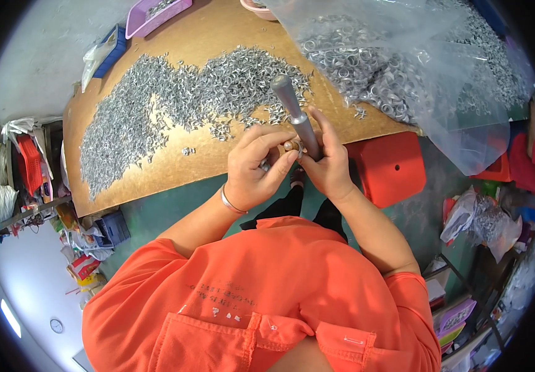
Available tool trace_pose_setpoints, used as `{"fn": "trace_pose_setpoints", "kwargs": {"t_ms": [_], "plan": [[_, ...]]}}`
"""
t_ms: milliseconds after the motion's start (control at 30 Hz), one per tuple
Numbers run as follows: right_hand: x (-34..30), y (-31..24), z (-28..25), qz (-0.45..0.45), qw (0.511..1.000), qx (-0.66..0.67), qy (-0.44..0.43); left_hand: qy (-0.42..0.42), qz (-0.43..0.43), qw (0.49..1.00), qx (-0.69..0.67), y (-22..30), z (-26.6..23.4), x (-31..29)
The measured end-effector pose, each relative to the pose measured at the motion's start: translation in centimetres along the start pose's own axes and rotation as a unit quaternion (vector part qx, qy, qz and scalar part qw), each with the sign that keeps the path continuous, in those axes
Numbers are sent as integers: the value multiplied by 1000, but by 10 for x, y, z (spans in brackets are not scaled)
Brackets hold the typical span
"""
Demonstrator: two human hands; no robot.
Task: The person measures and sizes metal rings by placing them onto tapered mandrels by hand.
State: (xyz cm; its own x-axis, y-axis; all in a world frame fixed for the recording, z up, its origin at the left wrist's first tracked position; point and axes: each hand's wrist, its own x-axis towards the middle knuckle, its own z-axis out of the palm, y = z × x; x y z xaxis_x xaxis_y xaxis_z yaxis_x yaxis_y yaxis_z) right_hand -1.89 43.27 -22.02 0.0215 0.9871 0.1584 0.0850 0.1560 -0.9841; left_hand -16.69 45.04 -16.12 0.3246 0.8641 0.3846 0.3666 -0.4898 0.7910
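Note:
My right hand (328, 160) is wrapped round a thick grey metal rod (298, 115), which tilts up and away with its rounded, wider end over the table edge. Beside it, my left hand (256, 162) is closed, thumb and fingers pinching close to the rod. A small brownish round-tipped piece (290, 146) shows between the left fingertips, and a thin silvery ring (302, 149) seems to sit next to the rod. Something silvery also shows inside the left palm, too small to name. Beyond both hands, a wide heap of small silver metal pieces (184, 93) lies on the brown tabletop (187, 177).
A large clear plastic bag (465, 133) with silver rings (366, 68) covers the table's right side. Behind are a pink basket (156, 18) and a blue tray (114, 51). A red stool (391, 167) stands under the right edge; loaded shelves (29, 217) flank the left.

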Motion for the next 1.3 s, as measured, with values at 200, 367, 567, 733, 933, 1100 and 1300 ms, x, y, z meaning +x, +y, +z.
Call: {"fn": "trace_pose_setpoints", "kwargs": {"t_ms": [200, 367, 567, 733, 933, 1100, 1300], "plan": [[-1, 4, 5, -27, 999, -27, 7, 1, 36, 998, -45, -10, 0, -6], [6, 1, 8, 17, 1000, 6, -9, 19, -180, 942, -281, -13, 4, -13], [15, 4, 8, 108, 978, 179, -12, 38, -146, 944, -294, -20, 19, -3], [11, -2, -10, 167, 954, 247, -34, 2, -111, 965, -239, -24, 25, -3], [12, -27, -29, 211, 954, 211, -37, 10, -56, 988, -141, -20, 22, 6], [12, -17, -37, 72, 996, 47, -14, -19, 3, 995, -97, -3, 37, 11], [11, -43, -47, 68, 983, -141, -100, 15, 33, 997, -72, -2, 49, 3]]}}
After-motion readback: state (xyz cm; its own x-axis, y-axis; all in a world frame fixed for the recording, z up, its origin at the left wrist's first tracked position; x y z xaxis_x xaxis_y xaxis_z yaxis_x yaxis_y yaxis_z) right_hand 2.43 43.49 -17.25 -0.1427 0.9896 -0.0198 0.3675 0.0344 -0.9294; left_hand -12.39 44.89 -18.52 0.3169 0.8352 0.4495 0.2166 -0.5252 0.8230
